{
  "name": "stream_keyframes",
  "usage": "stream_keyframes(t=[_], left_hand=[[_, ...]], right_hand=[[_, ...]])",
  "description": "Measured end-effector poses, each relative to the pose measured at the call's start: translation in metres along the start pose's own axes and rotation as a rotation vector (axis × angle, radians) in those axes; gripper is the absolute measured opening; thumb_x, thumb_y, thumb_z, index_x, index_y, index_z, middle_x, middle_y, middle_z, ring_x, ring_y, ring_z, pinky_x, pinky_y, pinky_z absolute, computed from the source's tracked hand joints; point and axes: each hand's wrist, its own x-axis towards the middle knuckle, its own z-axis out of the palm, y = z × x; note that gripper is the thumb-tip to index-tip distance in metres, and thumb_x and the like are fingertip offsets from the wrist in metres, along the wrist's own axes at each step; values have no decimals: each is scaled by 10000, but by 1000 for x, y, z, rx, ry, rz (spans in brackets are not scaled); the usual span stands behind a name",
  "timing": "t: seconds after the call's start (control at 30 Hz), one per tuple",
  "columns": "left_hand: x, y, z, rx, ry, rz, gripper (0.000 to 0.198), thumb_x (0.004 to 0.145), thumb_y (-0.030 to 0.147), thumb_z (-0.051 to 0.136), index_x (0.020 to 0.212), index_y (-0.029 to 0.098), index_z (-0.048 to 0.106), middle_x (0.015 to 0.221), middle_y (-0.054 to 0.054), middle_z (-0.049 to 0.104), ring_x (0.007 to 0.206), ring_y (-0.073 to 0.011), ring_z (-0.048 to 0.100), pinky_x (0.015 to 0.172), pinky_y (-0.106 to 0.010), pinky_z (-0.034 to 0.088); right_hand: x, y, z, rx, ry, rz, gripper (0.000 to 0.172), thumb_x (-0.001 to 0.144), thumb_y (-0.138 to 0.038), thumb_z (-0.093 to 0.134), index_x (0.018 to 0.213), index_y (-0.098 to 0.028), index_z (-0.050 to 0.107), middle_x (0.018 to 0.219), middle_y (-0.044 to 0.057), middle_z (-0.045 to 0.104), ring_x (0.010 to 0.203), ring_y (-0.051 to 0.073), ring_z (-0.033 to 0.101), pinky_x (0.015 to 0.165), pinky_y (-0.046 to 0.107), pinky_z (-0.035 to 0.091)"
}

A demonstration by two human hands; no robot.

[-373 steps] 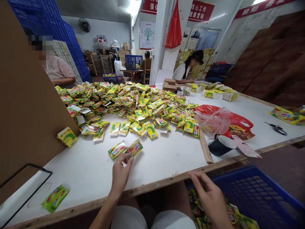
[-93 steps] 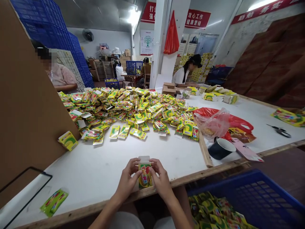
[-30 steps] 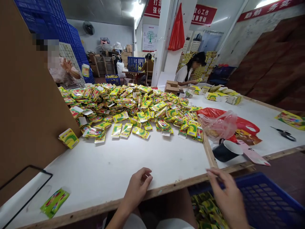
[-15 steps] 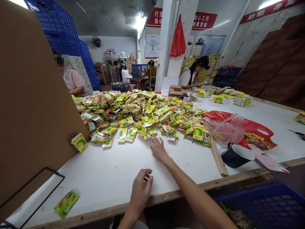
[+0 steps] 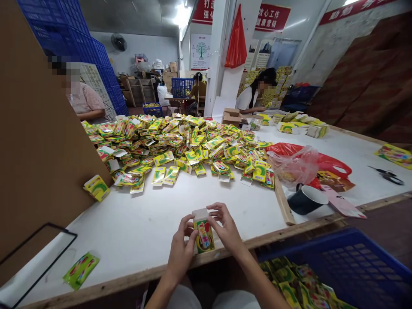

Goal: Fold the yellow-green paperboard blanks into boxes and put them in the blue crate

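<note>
A small yellow and green printed carton (image 5: 204, 236) stands near the table's front edge, its white top flap up. My left hand (image 5: 180, 245) grips the carton's left side with thumb and fingers. My right hand (image 5: 227, 229) holds it at the upper right, thumb by the flap and fingers curled behind. Beyond my hands lies a wide heap of similar small cartons (image 5: 167, 141), many with white flaps showing. One single carton (image 5: 97, 188) leans against the brown cardboard at left. A green sachet (image 5: 81, 269) lies on the table at front left.
A large cardboard sheet (image 5: 41, 128) and a black wire frame (image 5: 64, 244) stand at left. To the right are a wooden strip (image 5: 283, 204), dark mug (image 5: 307, 201), plastic bags (image 5: 298, 165) and scissors (image 5: 389, 175). A blue crate (image 5: 360, 257) holds sachets below. Co-workers sit beyond the table.
My right hand has drawn back from the heap's front edge with a carton. It is now at the near edge between both hands. The view has shifted slightly right and down.
</note>
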Motion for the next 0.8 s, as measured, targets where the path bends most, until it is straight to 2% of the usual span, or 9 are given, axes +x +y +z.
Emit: stream_keyframes(t=[0.1,0.23,0.33,0.47,0.57,0.67,0.73,0.8], left_hand=[[2,2,-2,40,14,9,277,874,282,469,1132,201,531,1015,-60,638,840,-170,612,731,-279,505],[6,4,-3,62,7,16,240,860,285,483,1041,170,591,1018,-73,655,867,-183,610,765,-286,497],[7,4,-3,52,5,-2,255,858,296,484,1049,170,596,1032,-81,659,873,-189,615,749,-293,511],[6,3,-3,72,33,38,258,860,280,481,1066,191,608,1160,-96,609,1031,-217,584,815,-324,512],[5,3,-2,87,60,110,241,861,264,482,1047,209,624,1245,-93,550,1149,-235,521,876,-341,491],[4,4,0,49,59,142,223,875,242,469,1067,207,575,1150,-85,594,1086,-212,562,907,-358,475],[5,6,2,33,80,146,204,876,242,473,1064,202,543,1085,-74,613,1024,-200,589,896,-357,477],[6,9,4,59,91,149,176,871,261,488,1021,193,552,1033,-71,622,991,-203,595,881,-351,477]], right_hand=[[-12,13,-4,46,-20,60,164,836,-300,574,969,-208,549,939,44,636,834,179,627,751,297,504],[-16,9,-5,-20,-50,64,180,854,-300,542,1001,-200,569,822,27,647,774,181,631,723,295,508],[-13,2,-4,-79,-72,36,214,868,-299,508,1054,-213,573,838,24,653,729,169,627,683,278,506],[-8,-1,-1,-81,-118,-6,162,877,-284,483,923,-199,613,796,22,661,760,177,623,719,283,501],[-5,2,4,-73,-39,-28,123,854,-251,506,850,-192,614,851,37,656,830,188,617,769,297,492],[-4,4,11,-4,61,-27,152,839,-216,516,970,-198,591,906,45,655,864,186,622,788,301,494],[-5,3,13,1,62,-34,165,842,-210,513,982,-195,599,895,46,657,853,182,624,781,297,496],[-7,-1,12,-31,24,-58,130,841,-221,530,910,-187,636,900,53,656,870,188,619,783,293,492]])
